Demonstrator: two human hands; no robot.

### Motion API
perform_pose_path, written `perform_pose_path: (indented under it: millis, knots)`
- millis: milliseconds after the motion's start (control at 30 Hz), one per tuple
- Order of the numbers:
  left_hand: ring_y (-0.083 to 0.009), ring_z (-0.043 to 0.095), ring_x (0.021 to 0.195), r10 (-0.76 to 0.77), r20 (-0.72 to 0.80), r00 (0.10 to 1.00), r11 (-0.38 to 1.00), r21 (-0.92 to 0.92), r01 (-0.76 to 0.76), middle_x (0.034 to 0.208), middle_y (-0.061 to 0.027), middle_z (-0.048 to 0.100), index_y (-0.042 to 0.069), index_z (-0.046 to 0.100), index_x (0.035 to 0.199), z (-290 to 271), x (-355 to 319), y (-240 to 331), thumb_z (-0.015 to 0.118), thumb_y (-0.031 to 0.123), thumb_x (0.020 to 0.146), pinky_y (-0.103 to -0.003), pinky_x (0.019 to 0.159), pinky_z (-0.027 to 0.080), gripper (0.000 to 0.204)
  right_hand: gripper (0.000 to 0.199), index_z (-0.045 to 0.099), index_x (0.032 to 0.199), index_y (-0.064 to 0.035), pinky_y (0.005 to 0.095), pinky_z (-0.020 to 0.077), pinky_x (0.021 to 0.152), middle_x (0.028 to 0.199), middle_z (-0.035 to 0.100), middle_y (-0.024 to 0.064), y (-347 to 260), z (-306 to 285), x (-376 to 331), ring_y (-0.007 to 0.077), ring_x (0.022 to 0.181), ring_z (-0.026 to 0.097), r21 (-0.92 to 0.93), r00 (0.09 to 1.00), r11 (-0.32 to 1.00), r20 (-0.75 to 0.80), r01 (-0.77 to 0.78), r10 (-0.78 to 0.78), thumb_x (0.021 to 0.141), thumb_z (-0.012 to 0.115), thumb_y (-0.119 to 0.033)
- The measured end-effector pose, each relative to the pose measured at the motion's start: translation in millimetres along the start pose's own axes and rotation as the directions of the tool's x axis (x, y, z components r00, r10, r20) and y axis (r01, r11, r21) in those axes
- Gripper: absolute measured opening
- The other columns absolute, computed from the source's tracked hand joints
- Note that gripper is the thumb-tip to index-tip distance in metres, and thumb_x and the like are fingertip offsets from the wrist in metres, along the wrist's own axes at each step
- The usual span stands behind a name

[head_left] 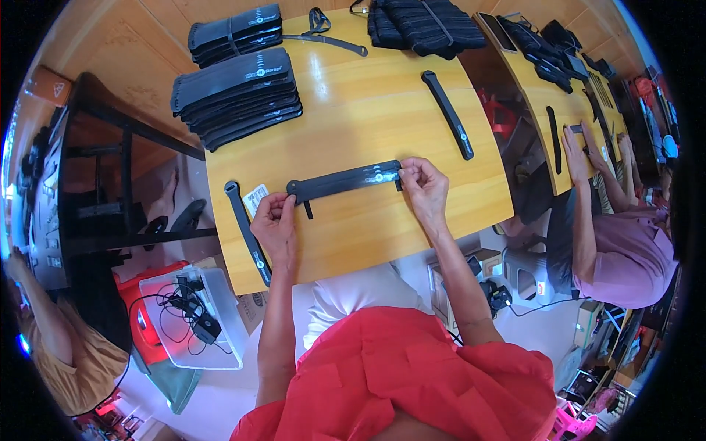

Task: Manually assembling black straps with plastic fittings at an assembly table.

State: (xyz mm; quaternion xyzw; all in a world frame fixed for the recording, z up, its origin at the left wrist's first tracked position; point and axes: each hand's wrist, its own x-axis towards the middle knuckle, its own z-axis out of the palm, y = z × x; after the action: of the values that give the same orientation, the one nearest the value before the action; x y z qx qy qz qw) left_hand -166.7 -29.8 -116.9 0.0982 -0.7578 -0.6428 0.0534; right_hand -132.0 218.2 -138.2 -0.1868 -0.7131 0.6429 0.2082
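A long, flat black sleeve [346, 181] with pale print and a shiny patch lies stretched between my hands, just above the wooden table or touching it. My left hand [275, 226] pinches its left end, and my right hand [426, 189] pinches the right end. Short black tabs stick out below both ends. Beside my left hand is a black strap [246, 231] with a rounded, holed end, lying along the table's left side. A white printed label [255, 198] sits between that strap and the sleeve. Another black strap [448, 115] rests slantwise at the right.
Stacks of black sleeves [235, 95] stand at the table's far left. Bundled black straps [426, 28] and a loose strap [327, 41] lie along the back. People work at both sides. A clear bin [229, 323] with cables stands on the floor, lower left.
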Motion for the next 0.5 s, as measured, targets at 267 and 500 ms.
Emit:
perform_pose_path:
  millis: [267, 500]
  knots:
    - [-0.0035, 0.051, 0.060, 0.020, -0.003, 1.000, 1.000, 0.019, -0.020, 0.071, 0.0001, 0.059, -0.001, 0.063, 0.086, 0.9, 0.8, -0.2, 0.066, 0.002, 0.079, -0.016, 0.055, 0.041, 0.008, 0.013, 0.062, 0.091, 0.0027, 0.0166, 0.0411, 0.051, 0.068, 0.055, -0.0015, -2.6, 0.5, 0.2, 0.0019, 0.057, 0.048, 0.013, 1.000, 1.000, -0.006, -0.010, 0.010, 0.078, 0.061, 0.006]
    - [-0.0033, 0.050, 0.060, 0.034, -0.002, 0.999, 0.998, 0.045, -0.034, 0.071, 0.0001, 0.059, -0.001, 0.063, 0.086, 1.2, 1.2, -2.2, 0.066, 0.002, 0.079, -0.017, 0.054, 0.041, 0.008, 0.010, 0.058, 0.093, 0.0007, 0.0169, 0.0450, 0.056, 0.073, 0.056, -0.0018, -7.6, -1.0, -0.8, 0.0028, 0.060, 0.052, -0.028, 0.999, 0.998, 0.019, -0.047, 0.048, 0.084, 0.056, 0.004]
